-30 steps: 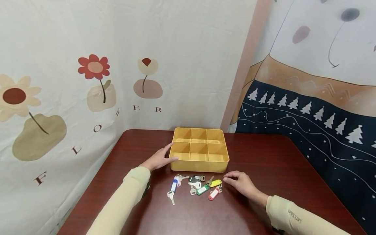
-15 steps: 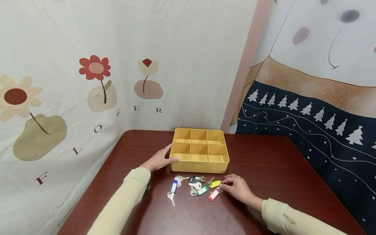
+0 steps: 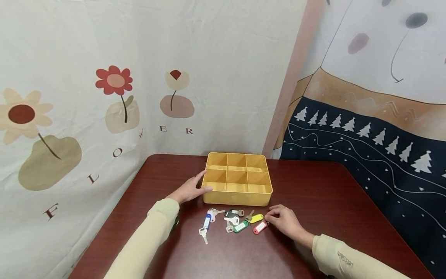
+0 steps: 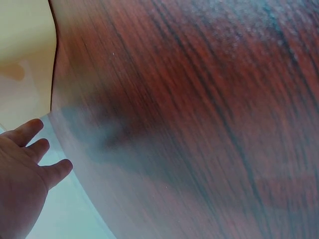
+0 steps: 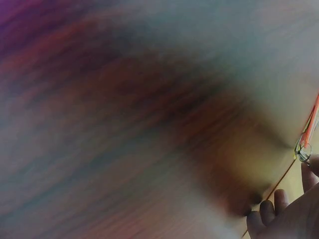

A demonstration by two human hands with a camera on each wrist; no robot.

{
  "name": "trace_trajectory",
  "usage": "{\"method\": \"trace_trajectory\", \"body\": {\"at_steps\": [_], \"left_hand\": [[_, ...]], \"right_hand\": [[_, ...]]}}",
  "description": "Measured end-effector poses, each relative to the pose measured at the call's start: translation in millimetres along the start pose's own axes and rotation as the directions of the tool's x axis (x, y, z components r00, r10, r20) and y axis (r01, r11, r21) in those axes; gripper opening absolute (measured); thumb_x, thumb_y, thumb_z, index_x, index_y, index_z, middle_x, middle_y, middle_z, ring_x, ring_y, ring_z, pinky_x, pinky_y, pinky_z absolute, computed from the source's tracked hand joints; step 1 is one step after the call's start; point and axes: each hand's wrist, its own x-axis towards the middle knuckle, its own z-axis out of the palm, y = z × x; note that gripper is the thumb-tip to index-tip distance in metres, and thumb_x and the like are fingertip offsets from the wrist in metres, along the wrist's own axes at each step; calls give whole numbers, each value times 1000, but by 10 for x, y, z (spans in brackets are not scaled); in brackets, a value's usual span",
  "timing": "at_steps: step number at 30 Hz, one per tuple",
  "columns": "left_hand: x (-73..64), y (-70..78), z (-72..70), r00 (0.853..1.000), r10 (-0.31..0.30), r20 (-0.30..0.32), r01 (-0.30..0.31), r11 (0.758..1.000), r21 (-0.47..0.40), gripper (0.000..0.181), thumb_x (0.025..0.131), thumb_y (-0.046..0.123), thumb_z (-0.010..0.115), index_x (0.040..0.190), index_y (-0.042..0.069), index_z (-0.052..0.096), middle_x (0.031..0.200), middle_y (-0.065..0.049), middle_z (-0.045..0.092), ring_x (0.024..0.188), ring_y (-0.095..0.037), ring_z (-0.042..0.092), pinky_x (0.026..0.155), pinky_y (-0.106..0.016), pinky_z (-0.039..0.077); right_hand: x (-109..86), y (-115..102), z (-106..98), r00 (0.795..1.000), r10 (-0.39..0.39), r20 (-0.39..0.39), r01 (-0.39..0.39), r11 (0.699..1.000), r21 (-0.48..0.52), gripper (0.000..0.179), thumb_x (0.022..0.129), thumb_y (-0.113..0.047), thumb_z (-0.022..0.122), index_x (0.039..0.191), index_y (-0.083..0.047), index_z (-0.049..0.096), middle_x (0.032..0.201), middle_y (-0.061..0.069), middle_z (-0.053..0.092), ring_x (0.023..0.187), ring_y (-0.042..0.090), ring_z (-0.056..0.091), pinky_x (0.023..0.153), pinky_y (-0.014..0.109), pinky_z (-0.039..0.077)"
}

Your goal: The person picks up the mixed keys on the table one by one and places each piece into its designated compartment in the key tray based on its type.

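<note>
A yellow box (image 3: 240, 199) with several compartments stands on the table. My left hand (image 3: 187, 190) rests against its left side, fingers straight and spread, the thumb at the front corner of the rim. In front of the box, right of the key pile, my right hand (image 3: 286, 222) pinches the ring end of a red key tag (image 3: 261, 227). The right wrist view shows its metal ring (image 5: 302, 152) at the fingertips of the right hand (image 5: 284, 211). Just left of it lie a yellow key tag (image 3: 256, 218) and a green key tag (image 3: 241, 226).
Several keys lie in front of the box, among them a black-headed key (image 3: 230, 214). Farther left is a blue key tag (image 3: 207, 221) with a silver key (image 3: 203, 233). The dark red table (image 3: 306, 182) ends at a printed curtain (image 3: 237, 77) behind the box.
My right hand reached left to the red key tag, took hold of it, and drew it slightly right, away from the pile. The left hand has stayed at the box.
</note>
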Motion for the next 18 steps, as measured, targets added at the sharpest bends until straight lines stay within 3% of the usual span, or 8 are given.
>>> {"method": "trace_trajectory", "body": {"at_steps": [18], "left_hand": [[3, 6, 5, 1000, -4, 5, 4, 1000, -4, 98, 86, 65, 63, 160, 21, 17, 158, -24, 26, 145, -44, 21, 112, -62, 22]], "right_hand": [[139, -11, -240, 997, 42, -59, -36, 994, 103, 5, 86, -14, 77, 81, -15, 78, 107, 6, 71, 103, 27, 65, 89, 44, 48]]}}
